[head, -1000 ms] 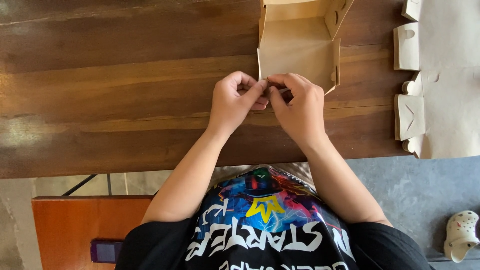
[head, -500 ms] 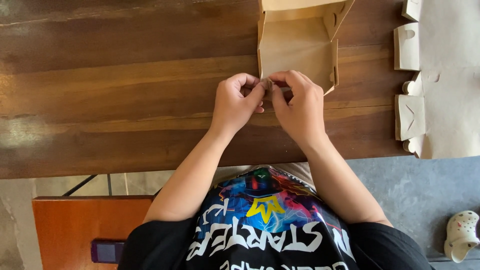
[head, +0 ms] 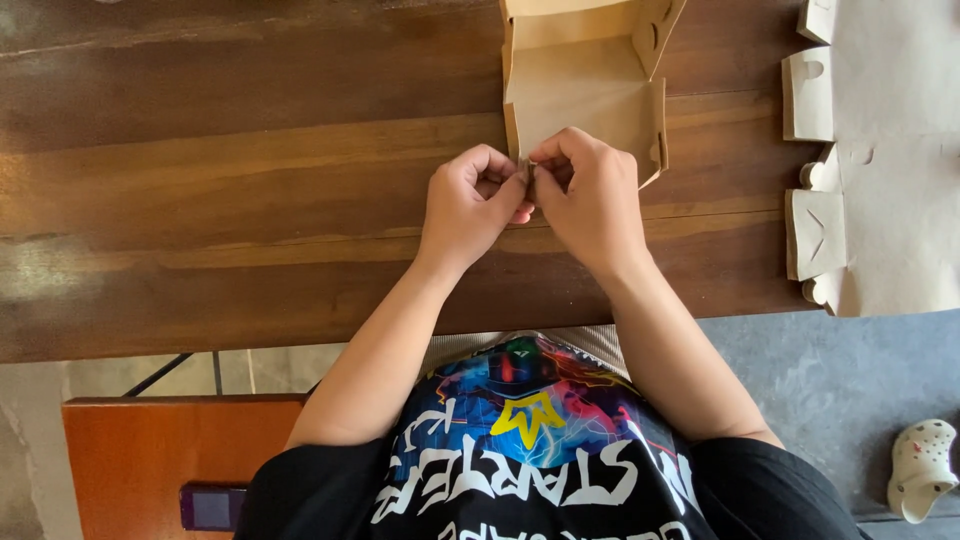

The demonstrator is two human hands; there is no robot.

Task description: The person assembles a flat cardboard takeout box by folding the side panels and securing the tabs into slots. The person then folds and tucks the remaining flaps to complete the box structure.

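Both hands clamped on cardboard box's point(head: 585, 90) near corner flap, left hand point(head: 470, 205) & right hand point(head: 590, 195) touching; prob. best to pinch crease tight w/ box flat on surface point(head: 200, 200).

Left of the hands, the surface point(head: 200, 200) lay bare, giving wide room to pass. Ahead, the box point(head: 585, 90) stood just beyond the fingers point(head: 515, 185) and blocked the way forward. To the right, flat cardboard cutouts point(head: 815, 235) lined the surface's edge, with a bare strip between them and the box.
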